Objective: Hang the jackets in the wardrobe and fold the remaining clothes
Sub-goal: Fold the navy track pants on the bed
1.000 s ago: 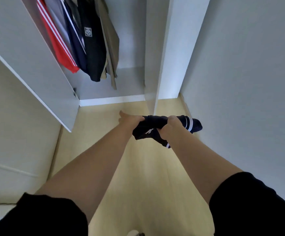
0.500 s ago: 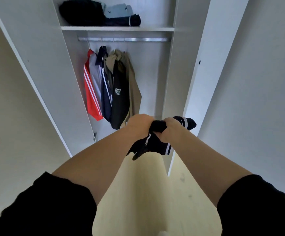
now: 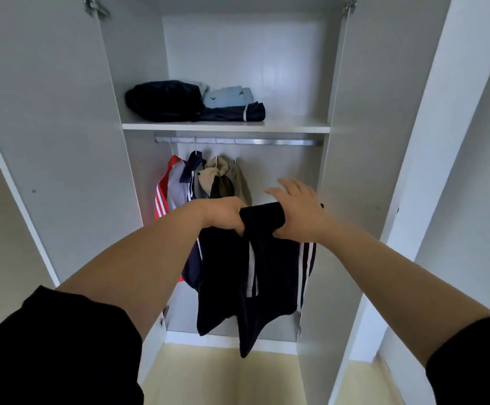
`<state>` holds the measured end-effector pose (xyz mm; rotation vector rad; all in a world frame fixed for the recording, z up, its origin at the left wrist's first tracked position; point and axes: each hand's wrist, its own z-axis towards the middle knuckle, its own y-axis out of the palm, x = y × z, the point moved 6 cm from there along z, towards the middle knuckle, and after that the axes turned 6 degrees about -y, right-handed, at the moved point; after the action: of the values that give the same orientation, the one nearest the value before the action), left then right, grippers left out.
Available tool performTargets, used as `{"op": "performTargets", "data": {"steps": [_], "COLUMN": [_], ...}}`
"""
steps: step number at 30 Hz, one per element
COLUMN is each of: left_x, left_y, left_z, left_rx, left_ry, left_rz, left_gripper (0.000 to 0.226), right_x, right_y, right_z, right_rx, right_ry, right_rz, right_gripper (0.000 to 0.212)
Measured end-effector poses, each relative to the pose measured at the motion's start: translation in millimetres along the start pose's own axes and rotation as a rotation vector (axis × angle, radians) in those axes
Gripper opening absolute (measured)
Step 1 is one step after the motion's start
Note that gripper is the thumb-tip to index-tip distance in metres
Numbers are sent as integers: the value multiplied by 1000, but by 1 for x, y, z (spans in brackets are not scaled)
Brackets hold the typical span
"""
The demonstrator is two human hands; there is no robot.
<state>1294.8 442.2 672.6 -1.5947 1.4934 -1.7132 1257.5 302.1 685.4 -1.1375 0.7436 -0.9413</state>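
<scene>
Navy garment [image 3: 255,276], white side stripes, hangs unfurled; left hand [image 3: 223,216] fingers clamped on it, right hand [image 3: 299,214] fingers spread, thumb underneath.

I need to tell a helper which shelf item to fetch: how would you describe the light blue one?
Inside the open wardrobe, look on the shelf above the hanging rail. The light blue folded garment lies atop a navy one, right of a black bundle; it alone is pale.
</scene>
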Motion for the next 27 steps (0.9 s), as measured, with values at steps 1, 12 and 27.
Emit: {"op": "performTargets", "data": {"steps": [1,12,27], "left_x": [-3,-59,-107], "left_y": [-8,-124,-273], "left_z": [8,93,202], "left_rx": [-13,-52,528], "left_ry": [5,-9,255], "left_rz": [21,200,-515], "left_gripper": [16,22,34], "right_x": [1,14,78], "right_y": [1,0,-80], "right_z": [19,193,328], "right_rx": [-91,-365,90], "right_ry": [-52,-31,594], "right_rz": [-22,327,1107], "right_gripper": [71,34,21]}}
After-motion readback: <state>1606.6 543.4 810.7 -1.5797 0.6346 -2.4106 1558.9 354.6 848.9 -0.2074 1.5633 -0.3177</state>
